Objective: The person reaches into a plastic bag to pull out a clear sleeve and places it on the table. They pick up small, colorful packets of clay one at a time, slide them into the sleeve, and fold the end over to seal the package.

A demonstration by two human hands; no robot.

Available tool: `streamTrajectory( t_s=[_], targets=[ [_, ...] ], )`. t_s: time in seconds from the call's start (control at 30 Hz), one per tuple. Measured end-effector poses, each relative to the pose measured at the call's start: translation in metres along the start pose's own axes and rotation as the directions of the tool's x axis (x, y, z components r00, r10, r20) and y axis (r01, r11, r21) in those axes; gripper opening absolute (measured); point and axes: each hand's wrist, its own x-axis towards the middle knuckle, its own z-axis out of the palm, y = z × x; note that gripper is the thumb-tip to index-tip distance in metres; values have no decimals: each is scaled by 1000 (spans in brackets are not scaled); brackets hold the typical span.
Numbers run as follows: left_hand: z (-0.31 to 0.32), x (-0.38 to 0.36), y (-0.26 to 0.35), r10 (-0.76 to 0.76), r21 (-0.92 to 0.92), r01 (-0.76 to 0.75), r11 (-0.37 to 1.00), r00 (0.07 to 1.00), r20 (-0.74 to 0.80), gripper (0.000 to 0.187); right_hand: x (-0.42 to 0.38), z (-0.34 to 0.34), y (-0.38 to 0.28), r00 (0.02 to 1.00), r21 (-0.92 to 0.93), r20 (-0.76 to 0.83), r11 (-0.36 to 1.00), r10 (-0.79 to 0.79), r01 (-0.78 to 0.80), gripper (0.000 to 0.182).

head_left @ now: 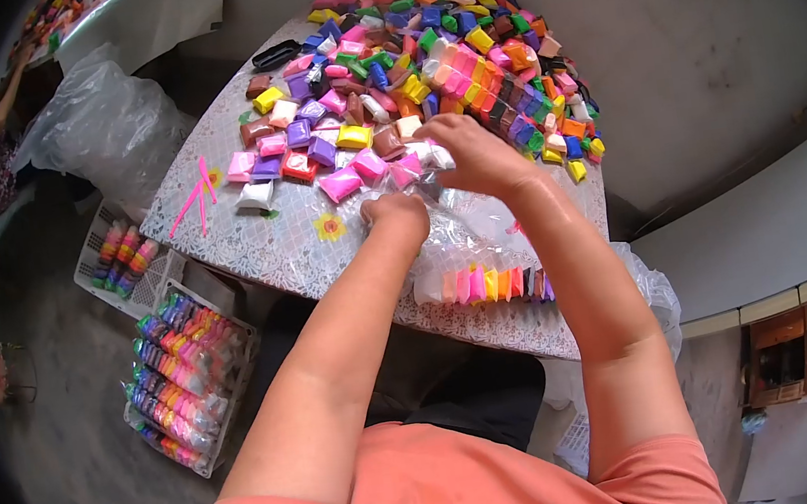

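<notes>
My left hand [397, 218] is closed at the edge of a clear plastic bag [461, 230] on the table, its fingertips partly hidden. Just to the right and farther in, my right hand [474, 155] curls its fingers down over white and pink packets; what it grips is hidden. Close to the left hand lie pink packets [342, 185]. Near the front edge, between my forearms, a row of coloured packets [493, 283] lies in clear plastic.
A large heap of small coloured packets [382, 78] covers the table's far side. Pink strips [205, 191] lie on the lace-patterned tablecloth [268, 253] at left. Crates with bagged packets [182, 380] stand on the floor. Another person's arm [9, 91] shows at far left.
</notes>
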Motion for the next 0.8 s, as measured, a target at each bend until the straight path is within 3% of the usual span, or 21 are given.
streamTrajectory(
  t_s=[0.1, 0.17, 0.27, 0.33, 0.37, 0.5, 0.53, 0.63, 0.73, 0.8],
  targets=[
    [2, 4, 0, -2, 3, 3, 1000, 1000, -9, 38, -5, 34, 4, 998, -233, 49, 972, 26, -14, 77],
    [5, 4, 0, 9, 12, -9, 1000, 999, -48, 38, -2, 51, 6, 991, -217, -130, 976, -40, 11, 54],
    [3, -1, -1, 10, -21, -12, 1000, 998, -70, 38, 14, 63, 30, 960, -43, -220, 985, -172, 167, 22],
    [3, 0, -1, 7, 11, -7, 1000, 999, -40, 39, 19, 41, 13, 990, 3, -140, 1000, 9, -8, 10],
    [2, 1, 0, 6, 27, -6, 1000, 1000, -27, 39, 22, 27, 4, 990, 19, -97, 995, 98, -97, 8],
    [3, -1, 1, 11, 31, -9, 999, 999, -46, 39, 40, 14, 2, 999, 37, 14, 998, 44, -44, 9],
    [6, 0, 0, 12, 31, -10, 999, 998, -64, 39, 41, 5, -6, 991, 120, 70, 985, 115, -123, 7],
    [7, 2, -2, 16, 23, -15, 1000, 997, -69, 39, 51, 8, -4, 998, 151, 44, 987, 53, -60, 5],
    [7, -1, -2, 25, 12, -25, 1000, 997, -76, 38, 47, 1, -8, 993, 354, -73, 933, 94, -62, 5],
    [5, -2, -3, 24, -3, -25, 1000, 997, -79, 38, 35, -8, -13, 957, 558, -260, 828, 124, 45, 5]
  ],
)
